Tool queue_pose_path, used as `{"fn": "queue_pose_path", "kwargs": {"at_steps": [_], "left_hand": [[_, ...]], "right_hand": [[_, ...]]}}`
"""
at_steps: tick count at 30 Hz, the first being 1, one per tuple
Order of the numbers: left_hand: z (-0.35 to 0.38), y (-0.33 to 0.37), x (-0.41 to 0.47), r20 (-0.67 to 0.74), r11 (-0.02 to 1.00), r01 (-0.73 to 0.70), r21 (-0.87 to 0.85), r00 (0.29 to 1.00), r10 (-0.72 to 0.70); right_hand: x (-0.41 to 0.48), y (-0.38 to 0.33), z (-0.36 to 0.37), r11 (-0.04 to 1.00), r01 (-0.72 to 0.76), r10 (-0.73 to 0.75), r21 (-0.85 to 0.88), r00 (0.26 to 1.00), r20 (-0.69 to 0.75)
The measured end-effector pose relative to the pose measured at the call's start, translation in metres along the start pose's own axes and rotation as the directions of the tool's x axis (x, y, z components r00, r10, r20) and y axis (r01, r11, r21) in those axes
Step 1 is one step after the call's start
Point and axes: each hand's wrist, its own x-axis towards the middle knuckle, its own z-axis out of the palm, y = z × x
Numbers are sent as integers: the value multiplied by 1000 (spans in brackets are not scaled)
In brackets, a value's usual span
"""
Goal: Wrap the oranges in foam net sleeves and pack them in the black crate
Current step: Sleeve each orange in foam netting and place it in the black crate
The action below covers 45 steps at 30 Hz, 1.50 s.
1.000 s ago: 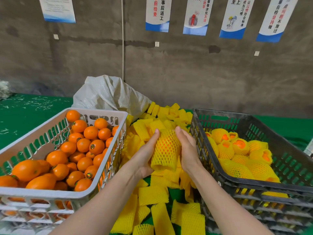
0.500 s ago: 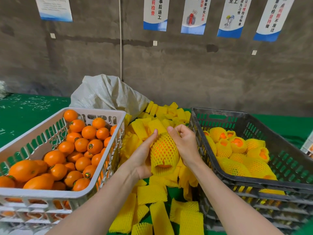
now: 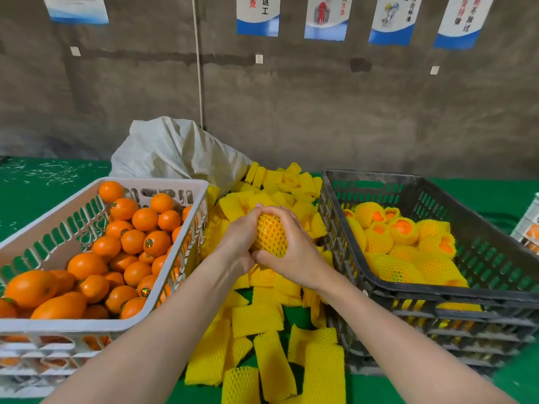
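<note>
Concrete wall (image 3: 291,112) fills the back, grey and stained, with blue-and-white posters (image 3: 326,18) along its top and a thin cord (image 3: 198,68) hanging down it. Green surface (image 3: 43,193) runs the full width below. Black crate (image 3: 452,293) sits at right, lattice-walled, on more black lattice beneath. White crate (image 3: 73,326) sits at left, well apart from it, also on stacked white lattice. White sack (image 3: 175,150) slumps behind the white crate's far corner, against the wall. Yellow foam sleeves (image 3: 256,319) lie in a loose pile between the two crates, spilling from the sack's mouth toward the near edge. Bare oranges (image 3: 134,240) are heaped in the white crate, some with small stickers. Wrapped oranges (image 3: 390,269) lie in the black crate, along its left and near sides, several with orange skin showing at the sleeve end. A carton (image 3: 529,225) is cut off at the far right edge. Both forearms reach in from below. Left hand (image 3: 237,243) and right hand (image 3: 294,255) together grip one held orange (image 3: 269,234), already inside a sleeve, skin showing through the mesh. Left fingers curl over its left side and top; right fingers curl over the top and right side, thumb under the near end. It is held above the pile, between the crates, outside the black crate.
</note>
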Motion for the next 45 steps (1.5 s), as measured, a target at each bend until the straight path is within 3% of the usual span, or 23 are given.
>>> {"fn": "queue_pose_path", "kwargs": {"at_steps": [3,6,11,14,16,18,20,22,24,29,33,37,40,42,45], "left_hand": [[13,1,-2,-29,990,-89,112,995,93],[32,-1,-6,4,914,-271,302,959,283],[77,-18,-11,167,826,-480,295,877,451],[100,-45,-2,144,641,-649,409,740,657],[117,-63,8,293,445,-718,536,652,700],[140,-77,17,521,219,-738,638,624,582],[162,-85,23,683,-52,-716,696,638,356],[174,-91,28,726,-259,-683,683,673,142],[176,-94,33,715,-350,-656,669,697,57],[171,-95,38,717,-334,-658,675,693,83],[168,-97,41,707,-212,-675,706,690,156],[166,-98,39,687,-35,-705,708,677,264],[162,-98,35,618,92,-718,690,651,441],[157,-99,33,545,116,-713,692,620,564],[142,-97,29,526,97,-710,697,600,603]], "right_hand": [[1,2,-7,999,1,-4,-34,997,-75],[-1,7,-18,999,20,-30,-44,974,-223],[-1,23,-64,998,1,-27,-63,911,-411],[2,44,-106,987,-85,0,-139,854,-520],[7,64,-137,967,-213,105,-142,837,-537],[14,86,-166,924,-354,228,-143,812,-537],[22,108,-188,859,-493,348,-139,762,-546],[32,131,-203,781,-601,423,-170,709,-564],[43,155,-215,710,-671,456,-214,670,-586],[59,205,-219,588,-715,487,-378,686,-541],[64,223,-209,593,-685,514,-423,727,-456],[67,213,-205,510,-630,312,-586,770,-556],[69,194,-200,473,-551,147,-687,818,-556],[68,179,-194,467,-514,116,-719,842,-527],[64,151,-183,561,-432,117,-706,885,-450]]}}
